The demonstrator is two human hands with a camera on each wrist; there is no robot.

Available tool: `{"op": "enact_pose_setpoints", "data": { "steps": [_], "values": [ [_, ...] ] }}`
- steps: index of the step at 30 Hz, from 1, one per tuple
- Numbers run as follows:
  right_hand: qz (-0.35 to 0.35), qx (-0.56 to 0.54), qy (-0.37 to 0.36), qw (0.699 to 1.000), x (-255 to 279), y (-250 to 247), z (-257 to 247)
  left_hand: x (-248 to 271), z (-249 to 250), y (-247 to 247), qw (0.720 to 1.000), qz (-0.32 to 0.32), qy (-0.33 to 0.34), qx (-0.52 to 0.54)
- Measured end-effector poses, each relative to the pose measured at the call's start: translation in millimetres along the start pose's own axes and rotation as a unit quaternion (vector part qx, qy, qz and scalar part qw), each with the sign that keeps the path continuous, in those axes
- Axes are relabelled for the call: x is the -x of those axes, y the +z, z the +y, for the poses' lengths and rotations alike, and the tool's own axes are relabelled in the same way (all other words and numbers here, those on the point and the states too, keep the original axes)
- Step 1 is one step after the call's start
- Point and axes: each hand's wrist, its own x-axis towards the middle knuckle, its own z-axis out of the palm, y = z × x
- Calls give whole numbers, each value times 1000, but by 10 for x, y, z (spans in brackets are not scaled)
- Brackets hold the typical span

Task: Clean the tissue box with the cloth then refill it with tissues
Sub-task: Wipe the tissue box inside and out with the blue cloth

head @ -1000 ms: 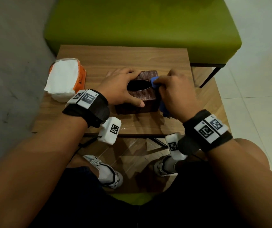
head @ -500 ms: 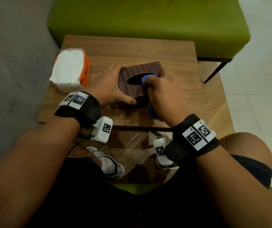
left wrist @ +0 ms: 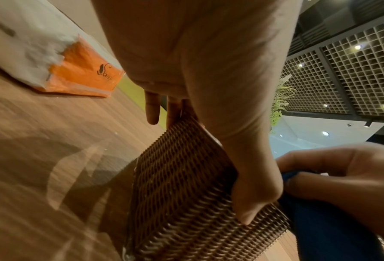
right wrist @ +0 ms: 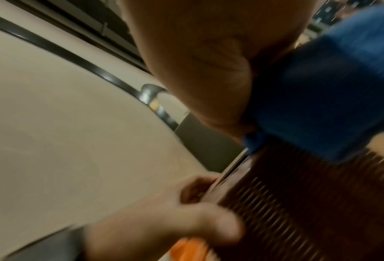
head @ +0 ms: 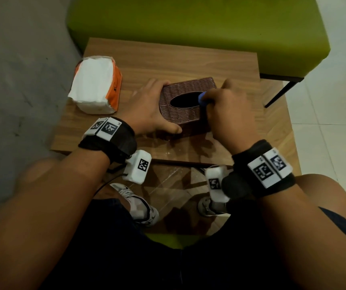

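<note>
Leftmost on the wooden counter (head: 189, 59) lies an opened pack of tissues (head: 93, 84), white sheets showing through its torn orange wrapper, well apart from the box. Next comes the left hand (head: 147, 107), which grips the left end of the brown woven tissue box (head: 183, 109): the thumb presses the near side wall while the fingers reach round the far edge, as the left wrist view shows. That box sits near the middle of the counter, tipped up on its near edge so its top, with the dark oval opening, leans toward the person. Further right, the right hand (head: 228, 109) is clenched around a blue cloth (head: 201, 98), pressing it against the right rim of the oval opening; in the right wrist view the cloth bunches out of the fist onto the weave. Behind the counter stands a green bench (head: 189, 24).
</note>
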Motion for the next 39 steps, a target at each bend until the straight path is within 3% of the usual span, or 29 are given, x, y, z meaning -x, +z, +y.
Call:
{"op": "enact_pose_setpoints", "data": {
  "steps": [4,7,11,15,19,22,29,34,39],
  "values": [
    [-54,-6,-53,997,130,121,-320,-10,27,-16,1000,-9,-1,3],
    [-123,-55,-57,989,79,13,-210,-6,14,-19,1000,-10,0,5],
    [-181,2,-96,979,31,-70,-127,-27,28,7,1000,-3,-2,9],
    [-144,-63,-107,982,-109,-37,-230,-26,0,9,1000,1,1,6],
    [-122,-56,-173,976,-147,57,-267,-16,2,3,1000,-4,1,9],
    [-84,-60,-158,982,-170,141,-208,-10,31,5,1000,-1,-3,13],
    [130,-167,-122,970,-171,239,-382,-8,-29,51,999,23,18,33],
    [-41,-13,-178,983,-200,283,-198,13,4,34,1000,13,1,20],
    [-23,72,-23,997,-403,17,66,-9,9,89,1000,26,-1,-2]
  ]
}}
